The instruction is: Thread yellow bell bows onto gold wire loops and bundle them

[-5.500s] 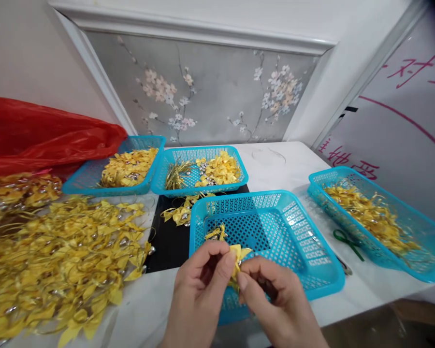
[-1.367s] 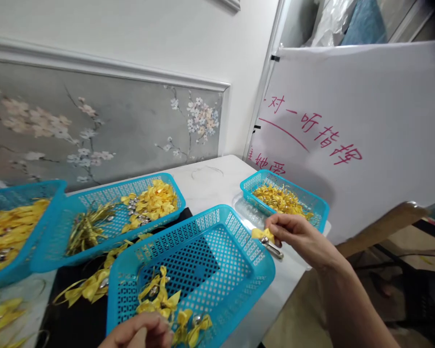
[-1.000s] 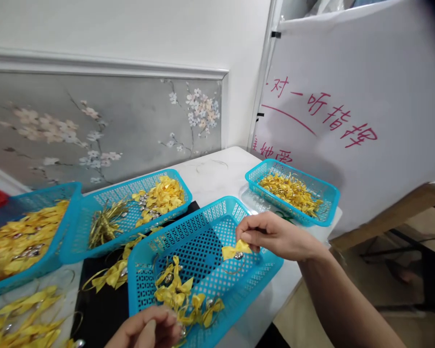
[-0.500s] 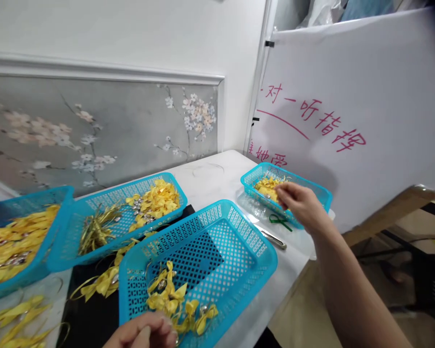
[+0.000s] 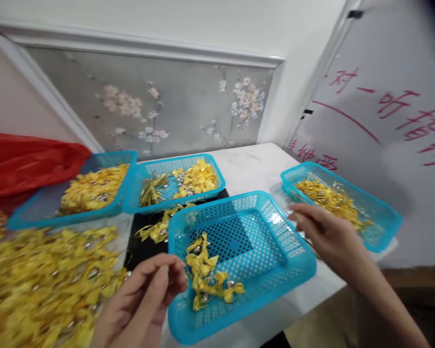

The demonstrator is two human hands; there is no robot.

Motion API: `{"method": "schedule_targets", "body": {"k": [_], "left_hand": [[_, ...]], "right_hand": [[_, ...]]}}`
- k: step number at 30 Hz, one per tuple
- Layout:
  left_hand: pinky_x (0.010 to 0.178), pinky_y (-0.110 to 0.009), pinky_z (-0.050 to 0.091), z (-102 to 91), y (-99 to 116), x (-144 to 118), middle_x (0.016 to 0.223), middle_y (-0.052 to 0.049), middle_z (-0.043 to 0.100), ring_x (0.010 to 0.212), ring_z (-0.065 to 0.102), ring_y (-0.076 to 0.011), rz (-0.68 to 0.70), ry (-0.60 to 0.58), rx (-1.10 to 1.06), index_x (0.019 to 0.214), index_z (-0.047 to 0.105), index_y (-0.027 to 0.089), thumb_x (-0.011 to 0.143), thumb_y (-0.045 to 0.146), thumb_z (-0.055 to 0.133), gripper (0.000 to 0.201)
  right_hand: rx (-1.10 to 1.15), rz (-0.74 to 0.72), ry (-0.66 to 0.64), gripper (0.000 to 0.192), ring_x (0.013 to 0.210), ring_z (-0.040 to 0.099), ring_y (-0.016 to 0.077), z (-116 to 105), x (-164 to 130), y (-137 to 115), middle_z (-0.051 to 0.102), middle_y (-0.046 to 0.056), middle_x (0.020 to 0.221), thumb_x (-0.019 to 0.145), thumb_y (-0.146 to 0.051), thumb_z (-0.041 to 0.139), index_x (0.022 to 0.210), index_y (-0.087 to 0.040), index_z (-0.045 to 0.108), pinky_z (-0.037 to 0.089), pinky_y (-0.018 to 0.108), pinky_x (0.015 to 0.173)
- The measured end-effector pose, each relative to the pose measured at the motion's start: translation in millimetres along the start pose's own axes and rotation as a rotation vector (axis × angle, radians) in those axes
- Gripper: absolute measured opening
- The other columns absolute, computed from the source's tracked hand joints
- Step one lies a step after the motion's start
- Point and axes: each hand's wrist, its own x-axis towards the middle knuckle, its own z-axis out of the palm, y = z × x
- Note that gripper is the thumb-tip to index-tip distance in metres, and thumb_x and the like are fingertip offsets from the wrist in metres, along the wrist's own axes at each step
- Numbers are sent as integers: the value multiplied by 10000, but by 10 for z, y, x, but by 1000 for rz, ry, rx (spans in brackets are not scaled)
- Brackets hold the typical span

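Soft indoor light, slight blur — red lettering (image 5: 395, 103) smeared, upper-right corner dark

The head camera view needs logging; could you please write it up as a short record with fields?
Left hand: at the left side of the front basket; nothing visible held
Right hand: near that basket's right rim; nothing visible held
Front basket contents: yellow bows with silvery beads, mostly toward the left
Right basket: yellow pieces
Back-middle basket: yellow pieces, gold strands
Table left: spread yellow pile
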Motion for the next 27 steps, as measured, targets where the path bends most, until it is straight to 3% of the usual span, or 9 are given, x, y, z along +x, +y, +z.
{"method": "schedule_targets", "body": {"k": [4,8,12,17,21,27], "left_hand": [[747,-150,547,-125,30,-33,874,45,716,801,645,-127,85,78,29,919,707,277,759,311,748,168],[740,-175,537,-230,-3,-45,854,31,708,808,635,-143,109,90,92,933,705,276,781,321,725,160],[699,-240,551,-280,-56,-39,825,-19,728,791,654,-190,107,114,153,914,730,237,740,335,751,200],[673,-197,543,-287,-126,-17,832,-21,746,796,663,-176,44,43,219,915,740,254,740,398,741,226],[707,-156,533,-308,-146,0,838,1,738,811,660,-152,21,-37,290,912,731,280,759,439,716,220],[677,-157,523,-219,-55,-90,782,2,739,757,666,-156,40,-94,325,866,739,291,765,444,698,188]], "right_hand": [[-71,-293,-524,232,874,690,227,445,-126,-436,740,66,968,961,-281,471,1017,-224,689,507,327,763],[-171,-392,-698,214,824,679,239,807,-183,-665,719,72,924,918,-197,521,1024,-229,705,486,325,699],[-295,-414,-743,252,875,661,276,1051,-230,-766,674,124,998,907,-191,538,1125,-177,663,474,334,681],[-334,-392,-760,170,739,658,227,1176,-265,-787,650,88,913,908,-172,530,943,-183,696,436,292,598],[-234,-372,-732,235,713,635,186,1089,-244,-768,634,48,812,919,-125,486,799,-180,680,422,270,615],[21,-329,-655,195,657,577,130,806,-325,-800,616,-1,718,946,-170,478,817,-182,624,427,213,589]]}}
